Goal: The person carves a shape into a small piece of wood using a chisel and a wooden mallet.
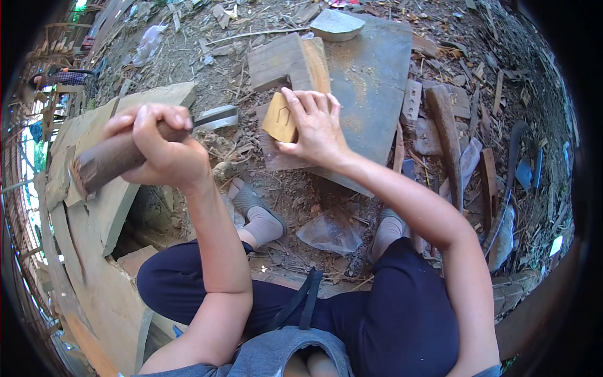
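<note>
In my left hand (160, 141), raised on the left, is a chisel-like tool with a thick brown wooden handle (110, 160); the fingers are wrapped round it. Its narrow metal blade (215, 115) points right, toward my other hand but apart from it. My right hand (316, 122) grips a small yellowish wooden block (281, 119), thumb at the near edge and fingers over the far side. Dark lines are marked on the block's face. Beneath it lies a brown wooden board (276, 157), and the block's underside is hidden.
A grey slab (374, 81) strewn with sawdust bears a pale stone-like piece (337, 25). A thicker wood block (279, 63) lies beyond my right hand. Large pale planks (94, 251) are stacked at left. Wooden strips (445, 138) lie at right. Between my feet is a clear plastic bag (330, 234).
</note>
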`<control>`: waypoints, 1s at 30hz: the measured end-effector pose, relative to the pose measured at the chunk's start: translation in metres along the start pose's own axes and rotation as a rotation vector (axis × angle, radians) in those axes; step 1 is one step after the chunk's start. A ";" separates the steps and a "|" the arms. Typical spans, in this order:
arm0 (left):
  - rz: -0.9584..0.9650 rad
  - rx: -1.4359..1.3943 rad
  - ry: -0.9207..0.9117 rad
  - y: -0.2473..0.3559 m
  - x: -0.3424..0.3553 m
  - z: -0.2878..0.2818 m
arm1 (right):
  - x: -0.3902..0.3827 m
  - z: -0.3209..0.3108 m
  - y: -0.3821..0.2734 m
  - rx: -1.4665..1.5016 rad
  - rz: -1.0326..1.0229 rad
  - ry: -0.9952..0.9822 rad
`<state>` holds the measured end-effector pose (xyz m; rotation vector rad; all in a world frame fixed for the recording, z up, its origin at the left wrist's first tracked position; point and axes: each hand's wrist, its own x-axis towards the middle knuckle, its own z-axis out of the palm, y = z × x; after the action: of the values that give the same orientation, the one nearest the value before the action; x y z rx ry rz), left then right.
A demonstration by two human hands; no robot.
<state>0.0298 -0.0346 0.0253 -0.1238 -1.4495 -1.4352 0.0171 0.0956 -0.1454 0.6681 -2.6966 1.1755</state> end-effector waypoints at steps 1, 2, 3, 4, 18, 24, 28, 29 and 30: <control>-0.027 0.008 -0.039 -0.001 0.000 0.001 | 0.003 -0.005 0.007 -0.016 -0.033 -0.095; -0.054 0.019 -0.076 -0.002 0.000 0.000 | 0.009 -0.015 0.009 -0.031 -0.068 -0.193; -0.064 0.009 -0.096 -0.003 0.000 -0.004 | 0.016 -0.024 0.011 -0.005 -0.066 -0.333; -0.067 0.009 -0.089 -0.003 0.000 -0.007 | 0.022 -0.034 0.012 -0.009 -0.067 -0.338; -0.353 -0.053 -0.005 -0.015 -0.007 -0.014 | -0.011 -0.034 0.017 -0.061 -0.092 -0.037; -0.389 -0.083 0.004 -0.014 -0.006 -0.018 | -0.011 -0.039 0.023 0.032 -0.108 -0.145; -0.409 -0.113 -0.020 -0.009 -0.009 -0.009 | 0.003 -0.042 0.026 0.191 -0.081 -0.162; -0.405 -0.114 -0.031 -0.009 -0.009 -0.007 | 0.004 -0.039 0.029 0.261 -0.093 -0.142; -0.401 -0.115 -0.042 -0.009 -0.009 -0.006 | 0.002 -0.037 0.031 0.260 -0.091 -0.140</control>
<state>0.0309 -0.0370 0.0110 0.0711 -1.4811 -1.8510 -0.0009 0.1397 -0.1401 0.9305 -2.6126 1.5233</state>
